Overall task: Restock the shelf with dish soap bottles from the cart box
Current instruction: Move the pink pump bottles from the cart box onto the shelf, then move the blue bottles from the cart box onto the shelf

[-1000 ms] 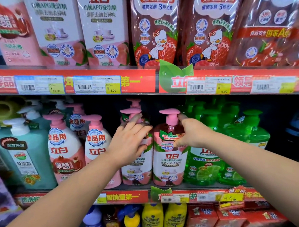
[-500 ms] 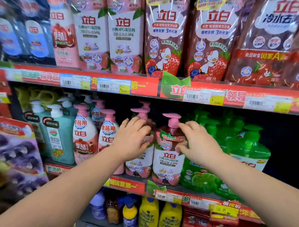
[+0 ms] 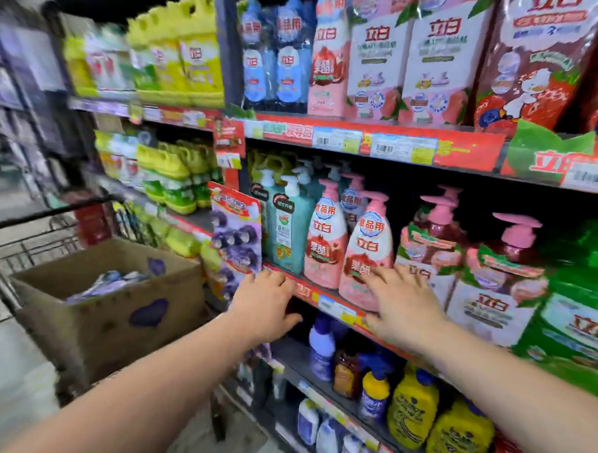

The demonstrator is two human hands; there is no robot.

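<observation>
Hands hold nothing: left hand [image 3: 265,305] and right hand [image 3: 402,305] hang loose-fingered at the shelf [image 3: 330,304] edge, by the pink bottles [image 3: 324,239] standing there. Best now to turn left to the box [image 3: 99,317] in the cart [image 3: 34,243] and grip one bottle round its body (pump upward). Blur hides what lies in the box; more soap there is unconfirmed.

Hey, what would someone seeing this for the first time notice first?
The open, empty left hand and right hand reach toward the red-edged middle shelf. Behind them stands a row of pink pump-top dish soap bottles. At far left, a brown cardboard box sits in a wire cart.
</observation>
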